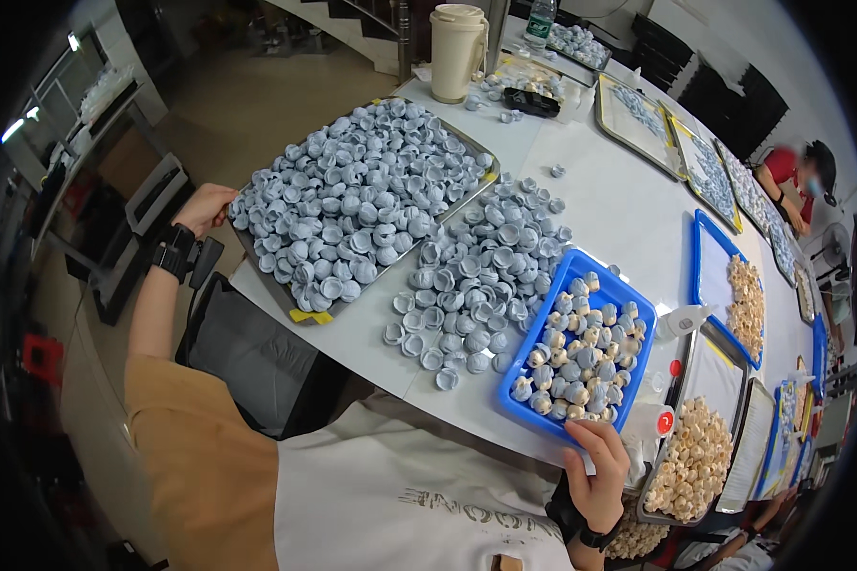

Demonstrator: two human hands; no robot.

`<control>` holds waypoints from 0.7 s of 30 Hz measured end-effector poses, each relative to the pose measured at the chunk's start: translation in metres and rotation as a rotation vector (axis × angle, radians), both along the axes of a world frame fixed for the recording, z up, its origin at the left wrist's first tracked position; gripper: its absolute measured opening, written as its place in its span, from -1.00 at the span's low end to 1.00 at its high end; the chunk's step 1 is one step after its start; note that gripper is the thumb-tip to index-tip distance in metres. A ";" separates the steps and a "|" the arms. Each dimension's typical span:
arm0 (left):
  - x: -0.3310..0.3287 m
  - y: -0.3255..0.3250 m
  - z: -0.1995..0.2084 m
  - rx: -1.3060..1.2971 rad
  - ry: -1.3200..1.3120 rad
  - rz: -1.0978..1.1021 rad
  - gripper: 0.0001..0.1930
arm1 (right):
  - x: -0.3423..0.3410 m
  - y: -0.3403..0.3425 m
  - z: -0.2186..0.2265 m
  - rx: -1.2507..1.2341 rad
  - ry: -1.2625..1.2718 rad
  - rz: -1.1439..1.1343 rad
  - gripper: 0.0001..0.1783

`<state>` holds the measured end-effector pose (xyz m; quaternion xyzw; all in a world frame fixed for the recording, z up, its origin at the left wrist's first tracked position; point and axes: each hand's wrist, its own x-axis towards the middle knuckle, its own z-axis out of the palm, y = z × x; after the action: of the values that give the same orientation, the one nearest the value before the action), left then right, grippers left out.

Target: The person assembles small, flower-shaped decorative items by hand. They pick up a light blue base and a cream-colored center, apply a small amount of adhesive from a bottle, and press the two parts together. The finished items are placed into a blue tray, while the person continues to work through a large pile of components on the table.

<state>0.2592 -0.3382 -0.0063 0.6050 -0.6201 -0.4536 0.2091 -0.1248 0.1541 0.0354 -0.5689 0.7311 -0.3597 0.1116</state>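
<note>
My left hand (206, 209) is closed on the left edge of a metal tray (278, 299) heaped with small grey-blue hollow cups (362, 181). Close to the near edge of a blue plastic tray (512, 398), my right hand (600, 476) has its thumb and fingers apart, fingertips at the rim; whether they touch it I cannot tell. In the blue tray lie several small rounded pieces (581, 366), part grey-blue and part cream. Between the two trays, a loose pile of the same grey-blue cups (486, 276) spreads over the white table (590, 214).
A cream lidded cup (457, 57) and a water bottle (540, 24) stand at the back. White squeeze bottles (684, 322) and a tray of cream pieces (690, 457) are to the right. More trays (643, 124) line the far side, where another person (790, 181) works.
</note>
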 end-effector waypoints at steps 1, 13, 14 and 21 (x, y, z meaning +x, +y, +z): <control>-0.005 0.003 0.003 -0.018 -0.004 0.030 -0.79 | 0.000 0.000 0.000 -0.001 0.002 -0.002 -0.72; -0.013 -0.028 -0.012 -0.108 -0.044 -0.018 -0.69 | -0.006 -0.003 -0.003 -0.001 0.019 0.005 -0.73; -0.013 -0.030 -0.014 -0.139 -0.058 -0.019 -0.68 | -0.005 -0.003 -0.002 -0.001 0.021 0.005 -0.73; -0.014 -0.040 -0.026 -0.264 -0.114 0.000 -0.59 | -0.006 -0.003 -0.004 -0.011 0.022 0.011 -0.74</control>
<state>0.2449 -0.3784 -0.0323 0.5970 -0.6852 -0.3332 0.2511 -0.1310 0.1512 0.0315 -0.5774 0.7272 -0.3568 0.1021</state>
